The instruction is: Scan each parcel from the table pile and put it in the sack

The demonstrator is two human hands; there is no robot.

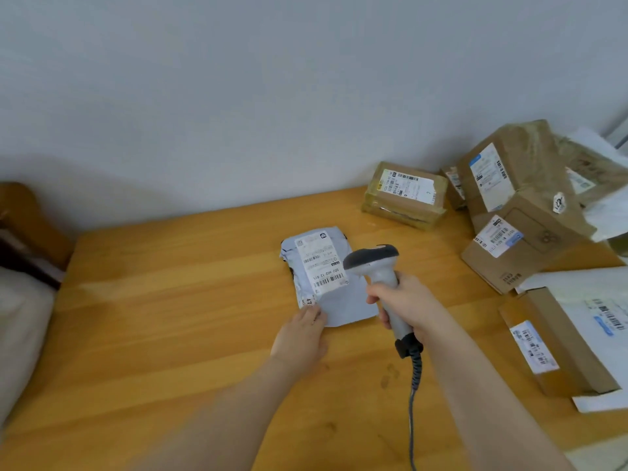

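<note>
A: Where's the parcel (326,277)?
B: Crinkled grey plastic, flat on the wooden table (170,300). Its near corner meets the left hand (300,338) fingertips (314,313); pinching or pressing, can't tell.
A: Right hand (406,305)?
B: Fingers curled round the smooth grey scanner (372,260) handle, just beside the parcel.

Our left hand (300,338) rests its fingertips on the near corner of a flat grey plastic mailer parcel (334,300) lying on the long pale wooden table (170,317). Just right of it, our right hand (406,307) grips a grey pistol-shaped plastic barcode scanner (375,266), its head over the parcel's right edge. Beyond the right hand sits a squat brown taped cardboard box (404,195). Farther right is a heap of brown cardboard boxes (520,212), and right of our right forearm a flat brown cardboard carton (557,345) lies under a white plastic mailer (577,300).
</note>
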